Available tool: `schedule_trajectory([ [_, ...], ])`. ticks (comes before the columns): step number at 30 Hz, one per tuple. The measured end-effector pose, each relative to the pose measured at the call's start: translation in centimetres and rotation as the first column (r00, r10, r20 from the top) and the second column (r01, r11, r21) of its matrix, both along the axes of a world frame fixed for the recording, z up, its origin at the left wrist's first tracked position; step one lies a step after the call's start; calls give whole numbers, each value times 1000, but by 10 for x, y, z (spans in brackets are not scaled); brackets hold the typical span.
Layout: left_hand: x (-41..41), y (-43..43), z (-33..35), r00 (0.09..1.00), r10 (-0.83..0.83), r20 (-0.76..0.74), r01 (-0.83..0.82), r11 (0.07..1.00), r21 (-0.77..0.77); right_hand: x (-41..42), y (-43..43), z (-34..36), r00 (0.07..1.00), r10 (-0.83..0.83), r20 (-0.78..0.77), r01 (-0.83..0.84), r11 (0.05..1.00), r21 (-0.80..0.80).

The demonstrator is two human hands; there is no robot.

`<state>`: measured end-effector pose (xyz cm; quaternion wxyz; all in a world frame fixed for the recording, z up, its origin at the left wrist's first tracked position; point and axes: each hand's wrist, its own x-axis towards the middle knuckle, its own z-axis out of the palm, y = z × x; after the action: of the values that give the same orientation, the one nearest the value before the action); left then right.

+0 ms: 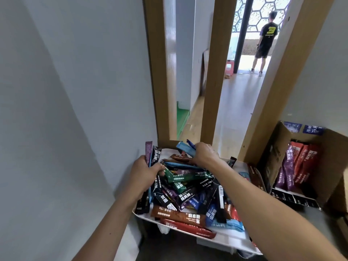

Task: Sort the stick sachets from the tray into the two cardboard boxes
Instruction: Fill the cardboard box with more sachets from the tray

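Tray [226, 240] heaped with sachets [188, 187] (box [323, 166] part-filled).

One white tray [231, 240] bears a heap of stick sachets [188, 185], too tangled for an exact count but well over twenty. Of the two hands, the left hand [145, 174] at 9 o'clock grips at least three, and the right hand [204, 154] at 12 o'clock pinches two blue ones. One cardboard box [331, 157] shows plainly at 3 o'clock. One person [266, 40] stands at 1 o'clock.

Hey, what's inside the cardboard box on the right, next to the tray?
Red sachets and purple sachets lean together, roughly upright, inside the cardboard box. Anything behind or beneath them is covered by the sachets themselves, so the box floor cannot be seen.
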<state>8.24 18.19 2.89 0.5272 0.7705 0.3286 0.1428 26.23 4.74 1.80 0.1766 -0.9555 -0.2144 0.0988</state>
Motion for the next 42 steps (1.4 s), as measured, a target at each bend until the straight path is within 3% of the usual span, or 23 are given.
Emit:
schedule_trajectory([
  [6,9,4,-2,1000,2,16,-4,995,99,7,-6,11,986,154,-65,-151,987,53],
  [10,15,4,-3,999,-21,-26,25,983,180,3,0,4,962,253,-97,-256,967,-13],
  [20,23,14,-11,963,15,-269,109,891,441,8,5,-6,948,243,-204,-244,970,23],
  [26,32,13,-21,931,24,-363,166,860,483,7,8,-6,944,273,-185,-274,962,20],
  [30,33,10,-25,950,54,-309,122,845,521,6,1,-4,957,267,-114,-261,963,69],
  [34,28,9,-18,987,72,-140,0,888,459,5,-16,8,965,245,-89,-224,955,195],
  [42,22,-8,36,986,46,162,-90,957,275,-18,-81,56,940,269,-210,-126,845,519],
])
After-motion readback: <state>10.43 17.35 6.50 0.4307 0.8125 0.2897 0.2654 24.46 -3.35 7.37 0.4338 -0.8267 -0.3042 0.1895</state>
